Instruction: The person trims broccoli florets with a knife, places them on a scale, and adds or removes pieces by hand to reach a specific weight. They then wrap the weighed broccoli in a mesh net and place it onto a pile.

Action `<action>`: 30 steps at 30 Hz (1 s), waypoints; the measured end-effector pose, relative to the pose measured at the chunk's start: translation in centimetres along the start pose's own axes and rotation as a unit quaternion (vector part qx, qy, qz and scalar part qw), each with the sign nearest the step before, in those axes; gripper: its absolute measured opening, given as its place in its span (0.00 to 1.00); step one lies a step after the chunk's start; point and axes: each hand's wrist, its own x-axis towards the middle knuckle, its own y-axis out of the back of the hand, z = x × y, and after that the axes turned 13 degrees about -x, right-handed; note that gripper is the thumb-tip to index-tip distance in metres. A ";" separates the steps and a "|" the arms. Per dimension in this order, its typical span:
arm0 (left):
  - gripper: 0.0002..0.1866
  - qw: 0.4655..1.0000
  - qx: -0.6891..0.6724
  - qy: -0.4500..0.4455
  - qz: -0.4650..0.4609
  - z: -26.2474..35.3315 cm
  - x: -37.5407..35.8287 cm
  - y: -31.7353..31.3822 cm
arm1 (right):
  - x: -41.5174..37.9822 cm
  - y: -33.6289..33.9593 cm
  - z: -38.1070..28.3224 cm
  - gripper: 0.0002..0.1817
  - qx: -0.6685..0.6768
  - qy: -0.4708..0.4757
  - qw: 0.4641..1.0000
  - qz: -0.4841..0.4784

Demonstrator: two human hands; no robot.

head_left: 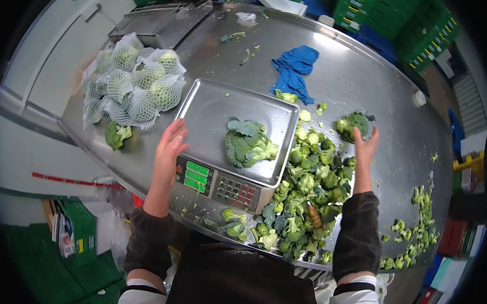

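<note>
Head view: a steel table (366, 76) carrying a scale (220, 186) at its near edge.
Left hand (170, 146): fingers apart, flat against the left rim of the scale tray (213, 104), clamped on nothing.
Right hand (364, 152): grip apart, fingertips touching a broccoli head (352, 123) toward the table's right edge.
Tray: one broccoli crown (246, 146) lies in it.
Between the hands: a trimmings pile (307, 193).
Left edge: netted bags (135, 82).
Far side: a blue cloth (295, 67).

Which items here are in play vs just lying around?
In play: scale with broccoli head on its tray; left hand at the scale's edge; right hand reaching a second broccoli head.

Lying about: blue cloth, netted bags, trimmings pile.
</note>
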 end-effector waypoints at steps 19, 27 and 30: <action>0.40 0.982 0.154 -0.048 -0.094 -4.0 1.8 -8.2 | -1.6 3.1 -11.3 0.41 0.186 0.176 0.948 -0.191; 0.35 0.991 -0.068 -0.098 0.064 3.2 -1.3 0.7 | -6.9 0.3 -23.7 0.39 0.083 0.524 0.755 -0.386; 0.35 0.988 -0.051 -0.107 0.103 4.5 -3.5 3.4 | -7.7 -0.3 -23.2 0.43 0.065 0.515 0.786 -0.335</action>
